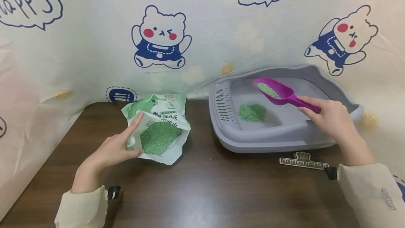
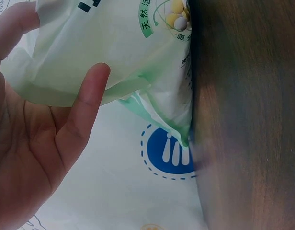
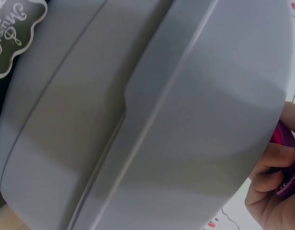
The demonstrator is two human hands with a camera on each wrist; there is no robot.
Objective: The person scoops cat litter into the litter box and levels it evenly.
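Note:
In the head view, my right hand (image 1: 332,119) grips the handle of a purple scoop (image 1: 280,89) with green pellets in its bowl. The scoop is tilted above a grey litter box (image 1: 272,138), where a small pile of green pellets (image 1: 252,112) lies on the floor. On the left, my left hand (image 1: 112,149) holds the side of a green and white bag (image 1: 180,115) at its wide mouth, with green litter pellets (image 1: 159,138) inside. The left wrist view shows spread fingers (image 2: 87,96) against the bag's outside. The box wall fills most of the right wrist view.
A silver ruler-shaped clip (image 1: 303,161) lies on the brown wooden table (image 1: 209,189) in front of the box. Behind stands a pale cloth backdrop (image 1: 209,27) printed with bears. The box has a slotted ledge (image 1: 223,105) at its left end.

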